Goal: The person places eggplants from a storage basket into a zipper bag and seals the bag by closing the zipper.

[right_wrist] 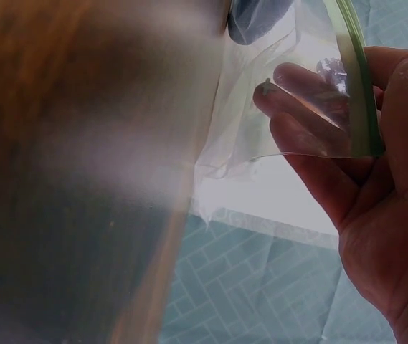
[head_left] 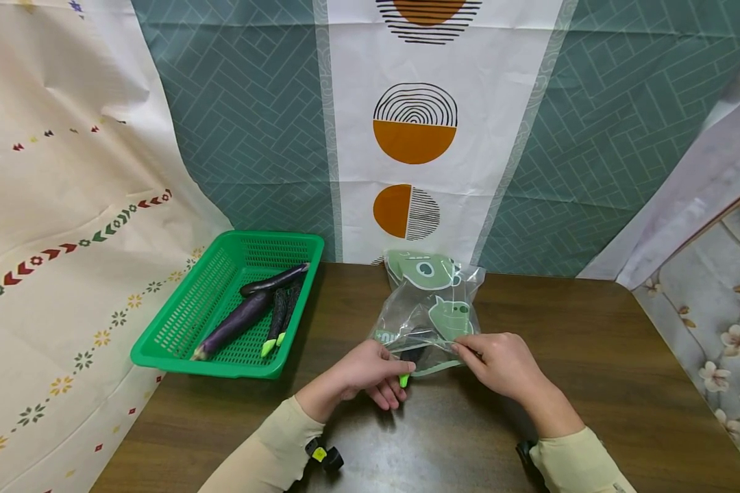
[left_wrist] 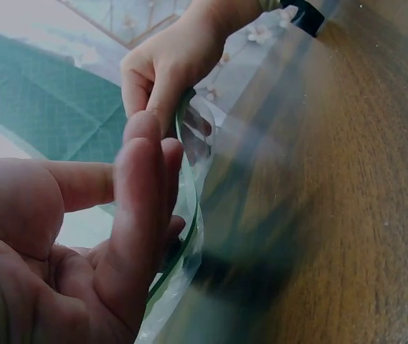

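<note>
A clear zip bag with green cartoon prints lies on the table, its mouth facing me. My left hand holds the left side of the mouth, thumb over the rim and the other fingers below. My right hand pinches the right side of the rim; in the right wrist view its fingers show through the clear plastic. A dark cucumber lies at the bag's mouth, its bright green tip sticking out beside my left fingers. Its dark end shows inside the bag in the right wrist view.
At the left stands a green plastic basket holding a large eggplant, a smaller dark eggplant and two green-tipped dark cucumbers. Patterned cloths hang behind the brown wooden table and along both sides.
</note>
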A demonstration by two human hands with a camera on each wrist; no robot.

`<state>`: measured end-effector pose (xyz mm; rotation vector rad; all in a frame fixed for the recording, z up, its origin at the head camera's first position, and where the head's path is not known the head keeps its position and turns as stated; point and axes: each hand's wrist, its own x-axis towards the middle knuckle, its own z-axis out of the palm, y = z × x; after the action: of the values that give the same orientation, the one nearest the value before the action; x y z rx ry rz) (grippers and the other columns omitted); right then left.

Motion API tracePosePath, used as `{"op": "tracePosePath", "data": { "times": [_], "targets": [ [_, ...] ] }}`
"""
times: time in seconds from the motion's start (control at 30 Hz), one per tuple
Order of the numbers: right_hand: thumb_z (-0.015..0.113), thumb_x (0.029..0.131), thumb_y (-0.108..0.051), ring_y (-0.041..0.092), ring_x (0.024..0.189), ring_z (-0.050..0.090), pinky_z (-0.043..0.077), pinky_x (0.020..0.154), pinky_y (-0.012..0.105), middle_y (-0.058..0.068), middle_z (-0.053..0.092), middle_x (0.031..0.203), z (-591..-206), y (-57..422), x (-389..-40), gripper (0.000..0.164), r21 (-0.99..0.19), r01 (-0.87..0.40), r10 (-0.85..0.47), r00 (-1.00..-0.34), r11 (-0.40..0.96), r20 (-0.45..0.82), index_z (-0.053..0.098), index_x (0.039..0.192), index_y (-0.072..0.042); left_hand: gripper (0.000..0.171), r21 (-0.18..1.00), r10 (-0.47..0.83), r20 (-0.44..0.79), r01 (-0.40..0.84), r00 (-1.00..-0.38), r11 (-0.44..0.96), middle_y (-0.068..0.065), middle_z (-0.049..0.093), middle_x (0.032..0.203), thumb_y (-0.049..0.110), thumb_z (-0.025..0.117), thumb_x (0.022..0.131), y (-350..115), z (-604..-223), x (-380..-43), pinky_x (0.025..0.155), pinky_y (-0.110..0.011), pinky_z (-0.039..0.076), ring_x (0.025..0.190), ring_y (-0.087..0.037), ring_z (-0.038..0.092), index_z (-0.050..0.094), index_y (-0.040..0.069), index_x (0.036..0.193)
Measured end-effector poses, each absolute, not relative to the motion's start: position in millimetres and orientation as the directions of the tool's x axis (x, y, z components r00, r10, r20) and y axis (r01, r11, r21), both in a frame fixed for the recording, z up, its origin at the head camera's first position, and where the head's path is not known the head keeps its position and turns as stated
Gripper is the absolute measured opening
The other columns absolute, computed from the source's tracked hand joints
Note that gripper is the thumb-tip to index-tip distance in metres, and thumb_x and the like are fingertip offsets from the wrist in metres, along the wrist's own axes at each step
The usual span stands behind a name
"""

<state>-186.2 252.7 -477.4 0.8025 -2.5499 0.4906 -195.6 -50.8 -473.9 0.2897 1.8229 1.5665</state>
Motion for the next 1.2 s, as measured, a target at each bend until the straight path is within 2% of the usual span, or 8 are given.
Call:
{"op": "tracePosePath", "data": {
  "times": [0.27, 0.43, 0.57, 0.67, 0.8, 0.9, 1.0, 1.2],
  "targets": [
    [0.087, 0.096, -0.019, -0.003, 0.059, 0.045, 0.042, 0.054, 0.025, -0.019, 0.064, 0.069, -477.5, 252.8, -186.0, 0.005, -0.207, -0.6, -0.451, -0.749, 0.773, 0.486, 0.087, 0.102, -0.018, 0.046, 0.931, 0.575, -0.366, -0.299, -0.732, 0.211, -0.022, 0.078, 0.078, 0.028, 0.073, 0.109, -49.3, -477.0, -196.1, 0.049, -0.027, 0.06, 0.057, -0.018, 0.075, 0.072, -0.017, 0.098],
    [0.086, 0.098, -0.018, -0.003, 0.061, 0.054, 0.049, 0.055, 0.029, -0.015, 0.073, 0.076, -478.0, 252.7, -185.4, 0.005, -0.204, -0.598, -0.452, -0.75, 0.775, 0.483, 0.087, 0.102, -0.019, 0.038, 0.925, 0.583, -0.375, -0.33, -0.72, 0.188, -0.019, 0.079, 0.079, 0.025, 0.074, 0.108, -48.5, -477.5, -196.5, 0.051, -0.027, 0.061, 0.059, -0.017, 0.075, 0.074, -0.011, 0.095],
    [0.085, 0.098, -0.017, -0.001, 0.063, 0.06, 0.053, 0.057, 0.032, -0.013, 0.077, 0.08, -477.8, 252.7, -184.8, 0.006, -0.199, -0.594, -0.453, -0.753, 0.779, 0.477, 0.087, 0.103, -0.019, 0.033, 0.922, 0.589, -0.379, -0.348, -0.714, 0.171, -0.018, 0.079, 0.082, 0.02, 0.077, 0.105, -47.9, -477.2, -196.4, 0.052, -0.026, 0.061, 0.061, -0.017, 0.075, 0.074, -0.012, 0.102],
    [0.085, 0.098, -0.018, -0.001, 0.063, 0.059, 0.052, 0.057, 0.032, -0.013, 0.076, 0.08, -477.2, 252.9, -184.4, 0.005, -0.196, -0.59, -0.453, -0.757, 0.783, 0.471, 0.087, 0.103, -0.02, 0.025, 0.923, 0.595, -0.374, -0.35, -0.711, 0.162, -0.019, 0.08, 0.084, 0.014, 0.079, 0.102, -47.0, -476.6, -195.7, 0.053, -0.026, 0.062, 0.063, -0.017, 0.076, 0.076, -0.011, 0.103],
    [0.085, 0.099, -0.018, -0.002, 0.061, 0.054, 0.05, 0.056, 0.03, -0.016, 0.073, 0.077, -476.1, 252.8, -183.9, 0.005, -0.203, -0.581, -0.448, -0.767, 0.788, 0.459, 0.087, 0.103, -0.019, 0.012, 0.924, 0.593, -0.371, -0.347, -0.715, 0.161, -0.019, 0.08, 0.086, 0.007, 0.083, 0.096, -45.8, -475.6, -194.5, 0.055, -0.028, 0.063, 0.064, -0.017, 0.076, 0.076, -0.003, 0.095],
    [0.085, 0.099, -0.018, -0.003, 0.061, 0.051, 0.048, 0.055, 0.028, -0.016, 0.072, 0.075, -476.0, 252.7, -183.8, 0.005, -0.207, -0.577, -0.446, -0.773, 0.79, 0.452, 0.087, 0.104, -0.019, 0.01, 0.925, 0.584, -0.372, -0.343, -0.721, 0.165, -0.019, 0.08, 0.087, 0.004, 0.083, 0.095, -45.2, -474.8, -193.7, 0.056, -0.029, 0.063, 0.065, -0.017, 0.075, 0.075, 0.0, 0.092],
    [0.085, 0.099, -0.018, -0.003, 0.061, 0.053, 0.049, 0.056, 0.029, -0.016, 0.073, 0.076, -477.0, 252.8, -184.0, 0.005, -0.203, -0.581, -0.448, -0.767, 0.788, 0.458, 0.087, 0.104, -0.019, 0.01, 0.925, 0.582, -0.371, -0.345, -0.724, 0.161, -0.019, 0.08, 0.087, 0.004, 0.082, 0.096, -45.1, -474.9, -193.4, 0.056, -0.028, 0.063, 0.064, -0.016, 0.075, 0.076, -0.004, 0.095],
    [0.086, 0.098, -0.017, -0.002, 0.062, 0.057, 0.052, 0.057, 0.03, -0.014, 0.076, 0.079, -478.4, 253.4, -184.2, 0.006, -0.192, -0.589, -0.453, -0.758, 0.785, 0.469, 0.087, 0.104, -0.019, 0.026, 0.929, 0.589, -0.361, -0.336, -0.723, 0.157, -0.019, 0.08, 0.086, 0.01, 0.079, 0.102, -44.4, -476.7, -193.5, 0.056, -0.028, 0.063, 0.063, -0.015, 0.074, 0.076, -0.015, 0.108]
  ]
}}
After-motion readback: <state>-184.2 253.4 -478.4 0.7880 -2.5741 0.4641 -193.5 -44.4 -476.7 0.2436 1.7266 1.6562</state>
